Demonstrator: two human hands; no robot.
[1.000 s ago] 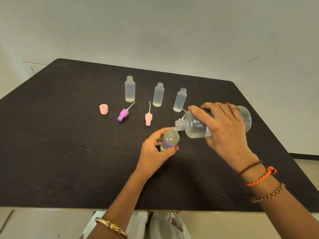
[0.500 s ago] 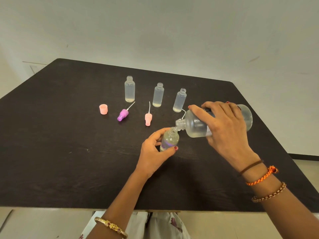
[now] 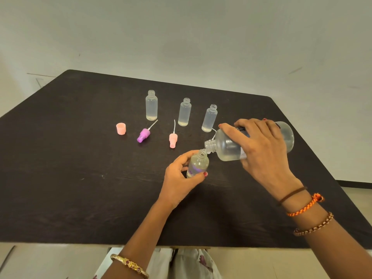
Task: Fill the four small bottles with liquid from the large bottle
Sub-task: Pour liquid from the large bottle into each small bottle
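Observation:
My right hand (image 3: 261, 150) grips the large clear bottle (image 3: 227, 147), tipped nearly flat with its open mouth over the neck of a small bottle (image 3: 198, 164). My left hand (image 3: 181, 178) holds that small bottle, tilted slightly, just above the dark table (image 3: 80, 178); it holds clear liquid. Three other small bottles stand uncapped in a row behind: left (image 3: 151, 105), middle (image 3: 184, 112), right (image 3: 209, 118), each with a thin layer of liquid at its bottom.
On the table lie a pink cap (image 3: 121, 128), a purple spray top (image 3: 144, 135) and a pink spray top (image 3: 173, 138), all left of the hands. A white tube shows beside the large bottle. The table's front edge runs near my body.
Both hands and the two bottles have stayed almost in place; the large bottle keeps its tipped pose over the small bottle's neck.

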